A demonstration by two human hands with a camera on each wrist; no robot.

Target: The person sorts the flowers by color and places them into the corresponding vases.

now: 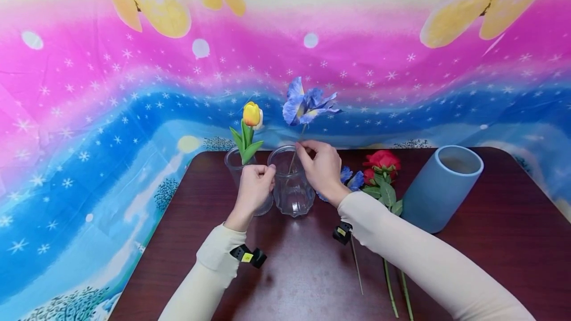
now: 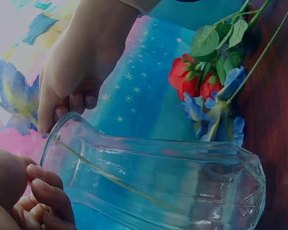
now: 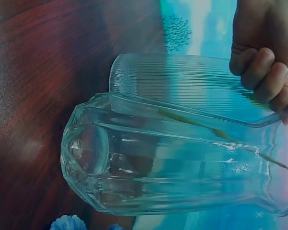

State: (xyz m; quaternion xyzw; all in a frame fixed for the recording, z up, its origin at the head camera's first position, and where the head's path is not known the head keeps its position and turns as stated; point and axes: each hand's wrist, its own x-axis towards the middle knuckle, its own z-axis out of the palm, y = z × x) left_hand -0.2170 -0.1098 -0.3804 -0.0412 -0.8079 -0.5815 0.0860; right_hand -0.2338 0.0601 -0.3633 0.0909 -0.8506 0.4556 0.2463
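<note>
Probably a staged craft setup: dark wooden table against a colourful printed backdrop cloth.

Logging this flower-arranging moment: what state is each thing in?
Clear faceted vase: upright, left hand at its rim.
Blue iris: stem in that vase, pinched by right hand.
Ribbed glass: upright, holds yellow tulip.
Red roses: lying on table.
Blue vase: upright, empty.

A dark wooden table fronts a pink-and-blue starry backdrop.
</note>
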